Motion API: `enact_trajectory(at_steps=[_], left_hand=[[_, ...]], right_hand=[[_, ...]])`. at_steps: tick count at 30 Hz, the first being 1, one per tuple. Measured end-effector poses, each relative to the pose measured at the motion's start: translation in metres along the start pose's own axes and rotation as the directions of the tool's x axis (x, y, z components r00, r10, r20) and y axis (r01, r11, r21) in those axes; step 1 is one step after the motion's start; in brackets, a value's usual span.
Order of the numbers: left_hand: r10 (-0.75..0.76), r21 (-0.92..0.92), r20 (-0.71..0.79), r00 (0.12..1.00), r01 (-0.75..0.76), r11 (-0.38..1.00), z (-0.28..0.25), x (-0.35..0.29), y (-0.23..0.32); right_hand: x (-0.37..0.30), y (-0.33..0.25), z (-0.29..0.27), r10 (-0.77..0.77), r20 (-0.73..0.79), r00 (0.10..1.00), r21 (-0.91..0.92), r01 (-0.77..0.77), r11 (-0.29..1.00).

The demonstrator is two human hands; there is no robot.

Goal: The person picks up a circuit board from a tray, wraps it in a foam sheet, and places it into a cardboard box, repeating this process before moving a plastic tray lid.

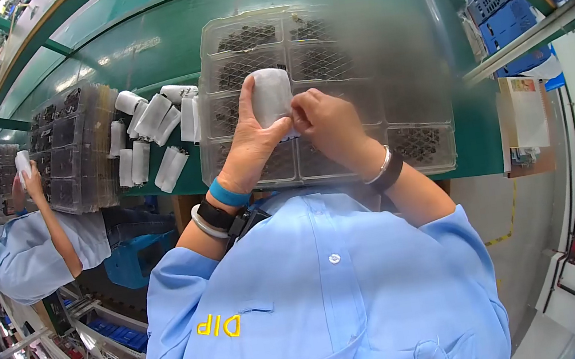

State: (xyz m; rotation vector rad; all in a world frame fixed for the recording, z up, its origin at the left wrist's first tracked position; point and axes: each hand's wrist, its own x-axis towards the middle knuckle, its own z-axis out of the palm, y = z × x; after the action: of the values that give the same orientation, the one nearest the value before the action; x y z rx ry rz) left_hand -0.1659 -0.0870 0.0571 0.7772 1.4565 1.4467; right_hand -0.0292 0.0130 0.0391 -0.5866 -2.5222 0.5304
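Note:
A white, soft-looking wrapped roll (272,96) stands nearly upright above a clear compartment tray (240,52). My left hand (247,140) grips it from the left, thumb along its left side and fingers under its lower end. At the roll's lower right edge, my right hand (327,124) is closed in a pinch; the exact spot between the fingertips is hidden. Under both hands, the tray's compartments hold many small dark parts below a criss-cross pattern. Left of the tray lies a pile of similar white rolls (153,115), with one roll (171,169) nearer me.
Stacked clear trays (74,151) stand on the green bench (169,16) at left. Beyond them a co-worker (54,245) holds a white roll (22,167). A green frame (36,38) crosses above. Blue crates (508,20) sit at far right, a blue stool (127,264) at left.

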Motion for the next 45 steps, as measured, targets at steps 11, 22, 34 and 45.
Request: enact_trajectory(at_steps=[11, 22, 34, 45], left_hand=[[-0.066, -0.257, -0.016, 0.998, 0.059, 0.965, -0.009, -0.001, -0.005], [0.007, -0.165, 0.011, 1.000, -0.005, 0.986, -0.006, -0.006, -0.001], [0.186, 0.139, 0.007, 0.982, -0.185, 0.973, -0.013, -0.010, 0.011], [0.041, -0.215, -0.058, 0.997, -0.053, 0.975, -0.007, -0.014, 0.015]], right_hand=[[-0.004, 0.000, 0.003, 0.352, 0.069, 0.933, 0.642, -0.312, 0.700], [0.009, -0.008, -0.014, -0.230, -0.020, 0.973, -0.100, 0.227, 0.969], [0.026, -0.013, -0.009, -0.336, -0.173, 0.926, -0.015, 0.339, 0.941], [0.013, -0.017, 0.011, 0.036, -0.331, 0.943, 0.297, 0.068, 0.952]])
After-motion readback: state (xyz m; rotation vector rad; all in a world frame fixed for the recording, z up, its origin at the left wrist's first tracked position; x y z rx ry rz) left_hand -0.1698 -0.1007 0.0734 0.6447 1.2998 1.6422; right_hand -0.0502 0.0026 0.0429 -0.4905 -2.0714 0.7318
